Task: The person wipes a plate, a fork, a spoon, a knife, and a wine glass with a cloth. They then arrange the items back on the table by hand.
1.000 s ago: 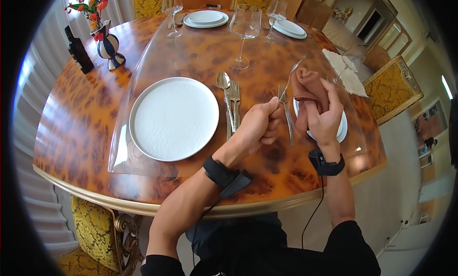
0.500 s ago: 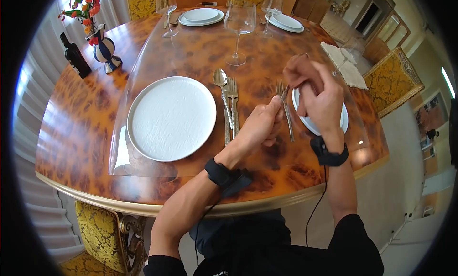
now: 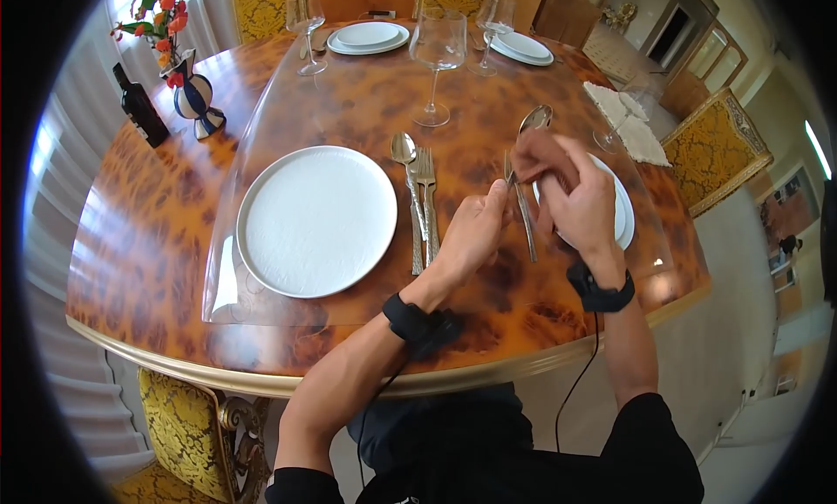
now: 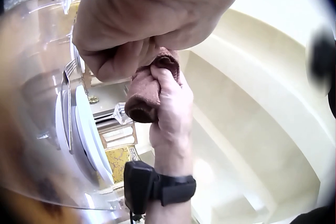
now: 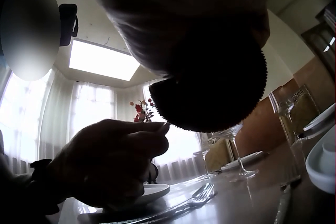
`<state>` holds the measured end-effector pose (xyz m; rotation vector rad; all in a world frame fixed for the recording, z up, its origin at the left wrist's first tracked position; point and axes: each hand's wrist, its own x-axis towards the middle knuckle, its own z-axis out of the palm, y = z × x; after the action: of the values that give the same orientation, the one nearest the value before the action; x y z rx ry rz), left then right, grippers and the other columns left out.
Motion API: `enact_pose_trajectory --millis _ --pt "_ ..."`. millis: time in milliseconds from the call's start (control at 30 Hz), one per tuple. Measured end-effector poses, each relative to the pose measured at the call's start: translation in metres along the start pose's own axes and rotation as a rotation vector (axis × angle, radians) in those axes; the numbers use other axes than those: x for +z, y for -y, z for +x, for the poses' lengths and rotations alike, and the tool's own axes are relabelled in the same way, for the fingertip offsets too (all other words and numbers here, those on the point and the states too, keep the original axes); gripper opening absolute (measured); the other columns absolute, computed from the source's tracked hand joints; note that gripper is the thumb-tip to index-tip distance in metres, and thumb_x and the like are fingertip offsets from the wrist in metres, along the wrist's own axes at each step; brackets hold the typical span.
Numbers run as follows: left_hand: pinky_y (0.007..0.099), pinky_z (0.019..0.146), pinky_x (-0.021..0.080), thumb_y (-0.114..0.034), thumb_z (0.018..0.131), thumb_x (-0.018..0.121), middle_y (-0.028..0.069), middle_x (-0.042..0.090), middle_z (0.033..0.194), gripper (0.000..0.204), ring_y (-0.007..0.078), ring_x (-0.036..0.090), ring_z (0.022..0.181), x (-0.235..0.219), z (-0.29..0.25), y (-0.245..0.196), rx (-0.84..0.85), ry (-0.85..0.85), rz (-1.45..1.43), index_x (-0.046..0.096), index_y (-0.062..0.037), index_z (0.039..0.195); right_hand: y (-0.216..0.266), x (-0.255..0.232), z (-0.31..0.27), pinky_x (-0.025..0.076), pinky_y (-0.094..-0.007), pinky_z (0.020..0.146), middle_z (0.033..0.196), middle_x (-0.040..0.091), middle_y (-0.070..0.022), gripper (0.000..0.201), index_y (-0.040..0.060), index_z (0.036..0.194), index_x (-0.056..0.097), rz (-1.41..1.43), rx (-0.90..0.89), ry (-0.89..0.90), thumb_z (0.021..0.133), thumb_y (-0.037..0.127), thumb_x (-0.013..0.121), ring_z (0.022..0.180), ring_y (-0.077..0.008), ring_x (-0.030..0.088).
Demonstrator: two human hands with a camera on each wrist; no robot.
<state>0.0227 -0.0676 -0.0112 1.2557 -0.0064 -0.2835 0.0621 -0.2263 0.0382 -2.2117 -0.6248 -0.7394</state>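
Observation:
My left hand (image 3: 475, 229) pinches the handle of a spoon (image 3: 536, 118), thumb uppermost, above the table. The spoon's bowl points up and away; its middle is hidden behind a brown cloth (image 3: 542, 160). That cloth is bunched in my right hand (image 3: 582, 203), its fingers curled round it against the spoon. In the left wrist view the cloth (image 4: 144, 90) looks rolled, with my right thumb pressing on it. The right wrist view shows the cloth (image 5: 220, 92) as a dark shape with a stitched edge. A fork (image 3: 523, 207) lies on the table just beyond the left hand.
A large white plate (image 3: 316, 221) lies left, beside another spoon (image 3: 404, 148) and a fork (image 3: 425, 168). Stacked white plates (image 3: 621, 199) sit under the right hand. A wine glass (image 3: 436, 59) stands ahead. A dark bottle (image 3: 139, 107) and a flower vase (image 3: 196, 98) stand far left.
The right hand with the cloth has moved over the spoon and back along it, toward the left hand. The spoon's bowl has turned to show its face. The left hand stays nearly in place.

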Motion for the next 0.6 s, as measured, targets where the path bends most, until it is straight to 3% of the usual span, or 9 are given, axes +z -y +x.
enact_pose_trajectory --millis 33,133,167,267,367,467,500,600 --pt "0.0297 0.044 0.022 -0.049 0.107 0.035 -0.0062 0.025 0.054 0.055 0.0097 0.022 0.047 -0.003 0.001 0.001 0.011 -0.019 0.023 0.033 -0.0148 0.064 0.012 -0.002 -0.006 0.054 -0.0392 0.07 0.086 0.07 -0.0185 0.037 0.0085 0.115 0.065 -0.012 0.05 0.061 0.078 0.007 0.069 0.081 -0.0369 0.069" --pt "0.0338 0.048 0.028 -0.047 0.107 0.036 0.0 0.032 0.053 0.06 0.0131 0.028 0.049 -0.005 0.011 0.013 0.34 -0.202 0.403 0.038 -0.0078 0.062 0.006 -0.003 -0.008 0.053 -0.0386 0.069 0.085 0.07 -0.0179 0.037 0.0085 0.115 0.065 -0.094 -0.06 -0.01 0.078 0.007 0.069 0.08 -0.0366 0.069" --pt "0.0371 0.052 0.032 -0.045 0.107 0.035 0.0064 0.036 0.054 0.062 0.0172 0.033 0.052 -0.007 0.011 0.014 0.338 -0.191 0.473 0.041 -0.002 0.062 0.007 -0.006 -0.003 0.053 -0.0386 0.069 0.085 0.07 -0.0173 0.038 0.0088 0.116 0.065 -0.071 0.002 -0.025 0.078 0.006 0.068 0.079 -0.0368 0.069" --pt "0.0385 0.052 0.034 -0.041 0.107 0.037 0.0097 0.036 0.054 0.06 0.0199 0.034 0.051 -0.002 0.007 0.013 0.356 -0.222 0.493 0.043 -0.0002 0.063 0.008 -0.011 0.002 0.053 -0.0401 0.069 0.085 0.07 -0.0169 0.037 0.0086 0.115 0.065 -0.126 -0.008 -0.027 0.078 0.007 0.069 0.08 -0.0368 0.068" --pt "0.0405 0.052 0.036 -0.038 0.107 0.041 0.0126 0.039 0.055 0.058 0.0225 0.036 0.051 -0.001 0.007 0.014 0.431 -0.294 0.56 0.046 0.0017 0.065 0.026 -0.008 -0.008 0.053 -0.0402 0.069 0.085 0.069 -0.0178 0.035 0.0084 0.113 0.066 -0.225 -0.149 0.003 0.078 0.008 0.069 0.079 -0.0368 0.068" --pt "0.0416 0.052 0.036 -0.035 0.107 0.043 0.014 0.041 0.054 0.056 0.0235 0.036 0.05 0.0 0.001 0.008 0.374 -0.281 0.663 0.047 0.003 0.066 0.023 -0.018 0.007 0.053 -0.0405 0.07 0.084 0.069 -0.0186 0.034 0.0085 0.112 0.067 -0.212 0.006 0.08 0.078 0.01 0.069 0.08 -0.0372 0.068" --pt "0.0415 0.051 0.036 -0.036 0.106 0.043 0.0139 0.041 0.054 0.057 0.0234 0.036 0.05 0.0 0.001 0.011 0.371 -0.284 0.631 0.047 0.0031 0.065 0.028 -0.021 0.013 0.053 -0.0415 0.07 0.083 0.069 -0.0189 0.034 0.0094 0.111 0.068 -0.09 0.157 0.111 0.078 0.013 0.068 0.079 -0.038 0.067" --pt "0.041 0.051 0.036 -0.038 0.106 0.044 0.0133 0.039 0.053 0.058 0.0226 0.036 0.049 0.0 0.007 0.014 0.39 -0.299 0.551 0.047 0.003 0.064 0.021 -0.014 0.004 0.053 -0.0421 0.07 0.082 0.069 -0.0178 0.033 0.0094 0.11 0.068 -0.14 0.073 0.09 0.077 0.013 0.066 0.078 -0.0385 0.067"
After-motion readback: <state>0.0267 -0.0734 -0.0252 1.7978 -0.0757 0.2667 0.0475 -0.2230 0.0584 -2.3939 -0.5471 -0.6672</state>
